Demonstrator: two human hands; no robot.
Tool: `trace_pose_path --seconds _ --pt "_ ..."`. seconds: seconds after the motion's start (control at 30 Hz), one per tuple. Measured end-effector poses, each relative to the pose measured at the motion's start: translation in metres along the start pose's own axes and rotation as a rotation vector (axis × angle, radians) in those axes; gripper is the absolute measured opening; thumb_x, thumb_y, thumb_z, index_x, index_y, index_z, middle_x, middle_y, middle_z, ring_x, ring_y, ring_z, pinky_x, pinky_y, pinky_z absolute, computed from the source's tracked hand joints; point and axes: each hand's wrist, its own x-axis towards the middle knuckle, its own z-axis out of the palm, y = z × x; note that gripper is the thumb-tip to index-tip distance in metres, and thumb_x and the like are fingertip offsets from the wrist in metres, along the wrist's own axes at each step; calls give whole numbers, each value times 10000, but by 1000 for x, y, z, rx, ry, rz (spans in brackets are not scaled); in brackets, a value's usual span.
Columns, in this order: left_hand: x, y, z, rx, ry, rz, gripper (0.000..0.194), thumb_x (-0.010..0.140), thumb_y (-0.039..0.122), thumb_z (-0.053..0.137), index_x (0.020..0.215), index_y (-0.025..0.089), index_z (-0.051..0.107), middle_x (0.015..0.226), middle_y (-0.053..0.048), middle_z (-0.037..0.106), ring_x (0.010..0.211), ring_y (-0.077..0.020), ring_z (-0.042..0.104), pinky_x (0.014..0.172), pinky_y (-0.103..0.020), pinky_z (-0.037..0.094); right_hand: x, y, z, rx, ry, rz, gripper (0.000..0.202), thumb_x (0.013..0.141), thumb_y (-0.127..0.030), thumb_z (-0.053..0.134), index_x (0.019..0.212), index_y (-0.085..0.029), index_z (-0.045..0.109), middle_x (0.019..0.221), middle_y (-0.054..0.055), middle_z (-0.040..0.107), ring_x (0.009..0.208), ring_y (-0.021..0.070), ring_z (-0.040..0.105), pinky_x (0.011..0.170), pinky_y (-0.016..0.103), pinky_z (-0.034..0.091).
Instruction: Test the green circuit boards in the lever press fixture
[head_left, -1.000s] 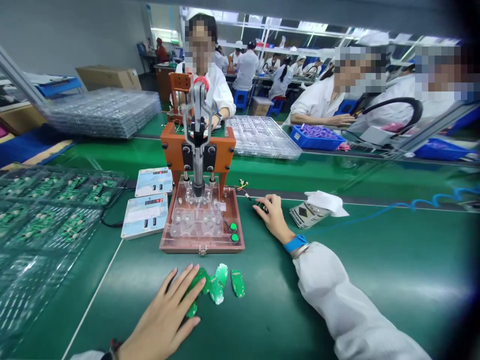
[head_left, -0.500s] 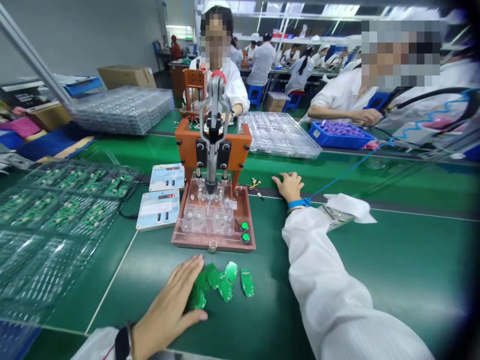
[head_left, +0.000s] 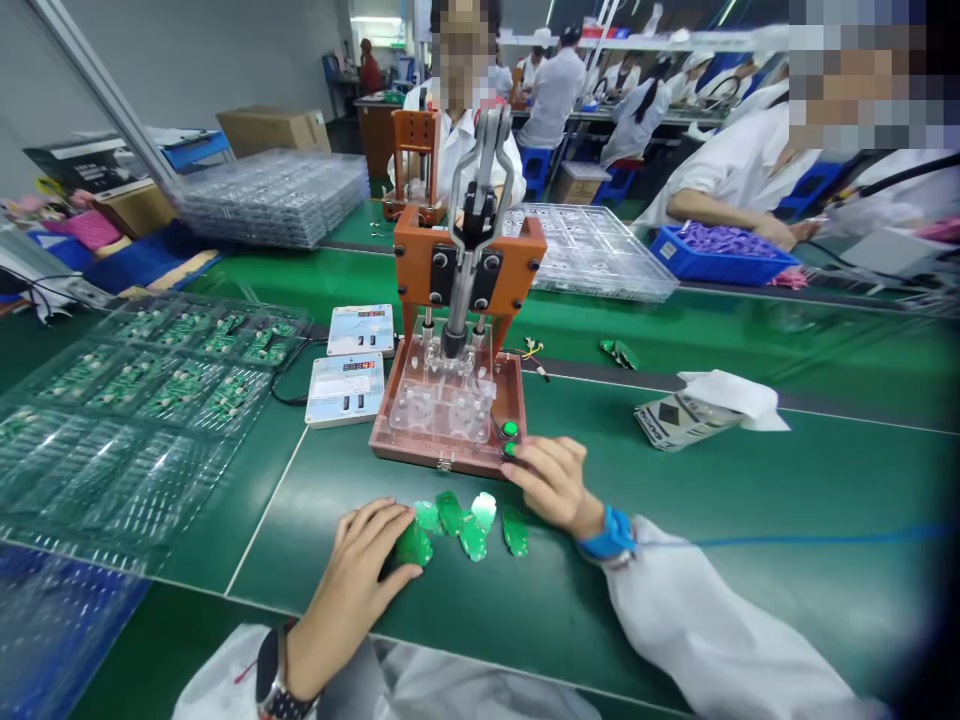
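Note:
My left hand (head_left: 367,560) lies on the bench with its fingers stretched out, touching the left end of a group of small green circuit boards (head_left: 472,537). My right hand (head_left: 551,482) is at the front right corner of an orange toggle-clamp test fixture (head_left: 469,265). Its fingertips are at the lower green button (head_left: 510,450), and no held object shows; whether they press it, I cannot tell. The upper green button (head_left: 510,429) is uncovered. Inside the brown box base (head_left: 409,448) sits a clear plastic plate (head_left: 442,410).
Two display boxes (head_left: 345,390) stand left of the fixture. Trays of boards (head_left: 180,385) fill the left side. A green board (head_left: 619,352) lies on the belt (head_left: 697,345). A tissue pack (head_left: 679,418) is at right. Co-workers sit across, near a blue bin (head_left: 712,265).
My right hand has come back from the belt's edge to the fixture's buttons. A green board shows on the belt near where it was. My left hand stays by the boards; the view has shifted.

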Motion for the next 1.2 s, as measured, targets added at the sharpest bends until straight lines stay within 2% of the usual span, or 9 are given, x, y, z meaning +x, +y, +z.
trace_pose_path --seconds 0.1,0.2,0.33,0.43,0.53,0.73,0.97,1.1,1.2 --pt "2 -3 -3 -31 50 27 405 855 349 641 1238 239 572 1136 -87 657 1084 -280 572 879 -432 460 18 -58 -15 147 -106 -38 263 916 -101 376 893 -160 632 876 72 640 837 195 605 668 329 507" --pt "6 -9 -10 -46 102 48 436 839 411 651 1229 231 578 1116 -86 668 1066 -277 579 877 -434 448 27 -88 -13 229 -279 23 286 928 -105 374 992 -164 647 974 72 657 909 202 604 748 327 539" --pt "16 -17 -27 -30 135 73 424 845 446 633 1212 238 598 1096 -79 679 1048 -273 584 883 -437 431 27 -103 4 293 -559 149 250 904 -226 539 1141 -174 596 1156 86 612 1072 240 558 867 355 533" --pt "27 -20 -42 2 140 67 418 860 472 603 1216 252 596 1104 -73 679 1069 -273 574 911 -442 403 31 -107 12 364 -651 135 382 858 -393 619 1174 -186 564 1218 80 579 1089 266 536 858 405 525" --pt "42 -22 -58 33 187 71 421 862 492 590 1212 257 594 1118 -70 672 1077 -273 569 928 -440 385 36 -105 17 440 -711 98 309 857 -381 624 1113 -212 587 1189 46 597 1048 246 539 807 405 516" --pt "93 -33 -72 -27 231 140 397 861 462 608 1186 235 611 1146 -74 659 1088 -259 550 961 -448 378 42 -98 24 573 -670 83 370 818 -485 646 1069 -215 615 1075 43 587 1036 206 502 855 368 440" --pt "144 -41 -63 -57 65 253 302 840 304 671 1126 209 651 1202 -81 638 1164 -282 470 1012 -523 311 62 -55 16 351 -146 384 350 844 -441 622 1080 -181 623 1076 111 580 1030 249 493 892 427 426" --pt "145 -37 -64 -124 -9 239 405 867 251 612 1267 214 557 1270 -84 579 1199 -265 443 1030 -498 325 71 -14 21 282 -190 517 331 783 -422 700 1031 -207 659 1061 92 596 1031 269 499 889 450 433" --pt "141 -34 -67 -200 -61 221 518 868 171 514 1377 226 436 1356 -94 488 1255 -251 410 1056 -473 320 75 -5 27 277 -287 546 344 745 -401 746 1038 -241 665 1090 72 600 1066 280 491 907 468 421"
